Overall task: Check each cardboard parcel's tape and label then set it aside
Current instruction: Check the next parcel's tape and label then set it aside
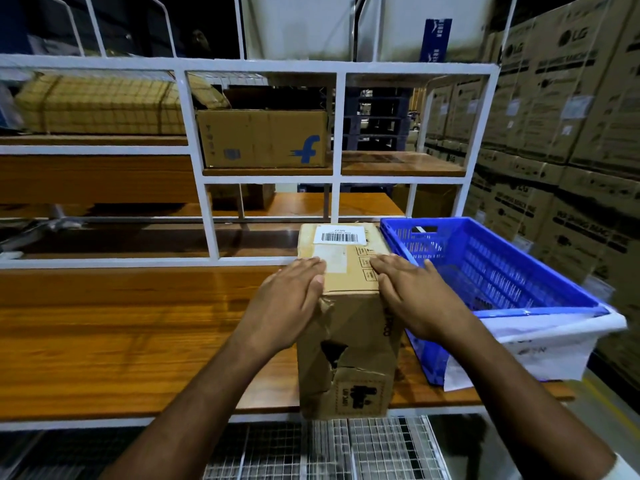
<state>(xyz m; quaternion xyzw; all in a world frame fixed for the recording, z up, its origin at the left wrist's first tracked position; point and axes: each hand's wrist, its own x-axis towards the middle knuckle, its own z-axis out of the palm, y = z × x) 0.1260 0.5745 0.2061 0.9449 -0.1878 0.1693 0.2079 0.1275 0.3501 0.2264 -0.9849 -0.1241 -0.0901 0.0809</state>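
A tall cardboard parcel stands on the wooden table, its near side torn with a dark hole. On its top sits a white barcode label and a strip of clear tape. My left hand lies flat on the top left edge, fingers straight. Flat on the top right edge rests my right hand, also with straight fingers. Both hands press on the parcel's top near its front edge.
A blue plastic crate with a white bag over its near rim stands right of the parcel. Behind is a white metal shelf frame holding a cardboard box with a blue logo. Stacked cartons fill the right.
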